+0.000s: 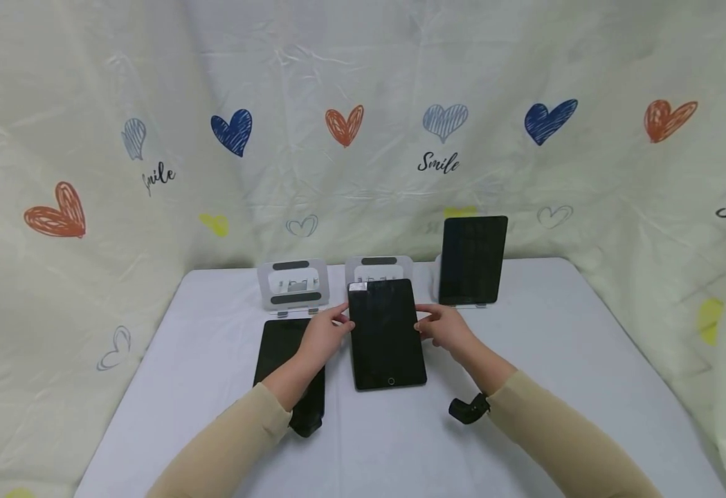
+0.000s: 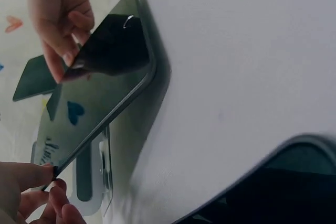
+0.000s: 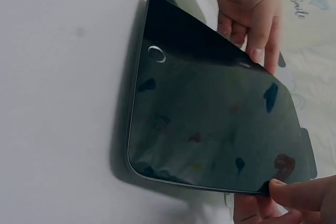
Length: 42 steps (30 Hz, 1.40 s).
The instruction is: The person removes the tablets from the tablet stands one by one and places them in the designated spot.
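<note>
Both hands hold a black tablet (image 1: 387, 339) by its two long sides, near its far end. My left hand (image 1: 325, 333) pinches the left edge between thumb and fingers, and my right hand (image 1: 450, 328) pinches the right edge. The tablet's round home button (image 3: 156, 54) is at the end nearest me. In the left wrist view its far end is raised, tilted over the white table. Directly behind it stands a white tablet stand (image 1: 378, 268), its lower part hidden by the tablet.
On the left, another white stand (image 1: 293, 283) holds nothing, and a second black tablet (image 1: 282, 342) lies in front of it, partly under my left forearm. A third tablet (image 1: 473, 259) leans upright on a stand at the right. A patterned curtain (image 1: 387, 69) hangs behind the table (image 1: 562, 346).
</note>
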{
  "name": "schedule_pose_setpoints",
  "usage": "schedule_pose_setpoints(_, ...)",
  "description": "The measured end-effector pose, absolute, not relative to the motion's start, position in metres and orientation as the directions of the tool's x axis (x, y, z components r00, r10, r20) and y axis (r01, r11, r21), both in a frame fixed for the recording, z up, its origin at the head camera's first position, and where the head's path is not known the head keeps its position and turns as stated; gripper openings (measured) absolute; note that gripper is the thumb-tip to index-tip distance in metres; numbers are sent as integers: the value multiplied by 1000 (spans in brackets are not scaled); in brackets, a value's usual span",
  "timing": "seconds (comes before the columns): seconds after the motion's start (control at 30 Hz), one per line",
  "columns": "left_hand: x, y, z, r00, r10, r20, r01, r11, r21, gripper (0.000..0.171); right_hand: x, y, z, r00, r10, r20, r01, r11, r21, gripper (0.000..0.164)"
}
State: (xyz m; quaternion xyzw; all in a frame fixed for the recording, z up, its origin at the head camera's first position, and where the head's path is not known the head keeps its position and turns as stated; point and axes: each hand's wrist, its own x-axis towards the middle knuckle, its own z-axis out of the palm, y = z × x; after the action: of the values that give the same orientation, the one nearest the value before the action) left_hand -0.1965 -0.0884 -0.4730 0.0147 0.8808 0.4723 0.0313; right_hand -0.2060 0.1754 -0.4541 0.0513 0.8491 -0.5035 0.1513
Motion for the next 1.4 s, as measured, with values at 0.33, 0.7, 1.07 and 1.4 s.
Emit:
schedule_pose_setpoints(0.33,-181,-85,-475,-988,105,-115,-24,629,777,57,-192,177,-461,-940,-51,-339,261,532,-805,46)
schedule_pose_setpoints(0.7,-180,-82,-486,-953,184,-239,-33,724,689,57,-185,177,-473,-910,-88,-406,256,649,-716,39)
schedule_pose_setpoints(1.07,-184,-76,-483,-941,202,-272,20,834,551,56,-185,173,-462,-905,-170,-390,110,792,-601,41)
schedule_pose_setpoints(1.4,-177,-72,-480,-945,182,-273,14,853,521,54,-186,170,-461,-897,-175,-405,59,863,-503,40)
